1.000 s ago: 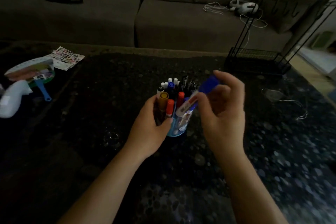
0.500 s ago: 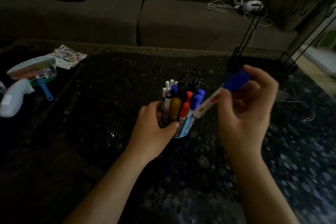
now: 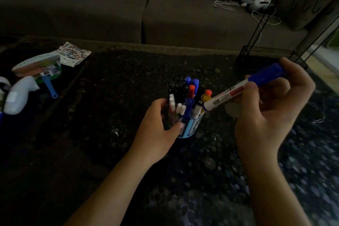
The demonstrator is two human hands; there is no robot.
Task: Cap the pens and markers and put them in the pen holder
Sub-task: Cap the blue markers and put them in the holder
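A blue pen holder point(image 3: 190, 128) stands on the dark table, packed with several capped pens and markers point(image 3: 185, 97) in blue, red, yellow, white and black. My left hand point(image 3: 159, 130) grips the holder's left side. My right hand point(image 3: 271, 108) holds a white marker with a blue cap point(image 3: 238, 91) to the right of the holder. The marker lies tilted, its capped end up and to the right, its rear end close above the holder's right rim.
A hand fan point(image 3: 40, 68), a printed leaflet point(image 3: 73, 54) and a white bottle point(image 3: 16, 95) lie at the table's left. A black wire rack point(image 3: 266, 57) stands at the back right. A grey sofa point(image 3: 165, 11) with cables runs behind the table.
My right hand has carried the blue-capped marker up and to the right, away from the holder's middle. My left hand has stayed on the holder.
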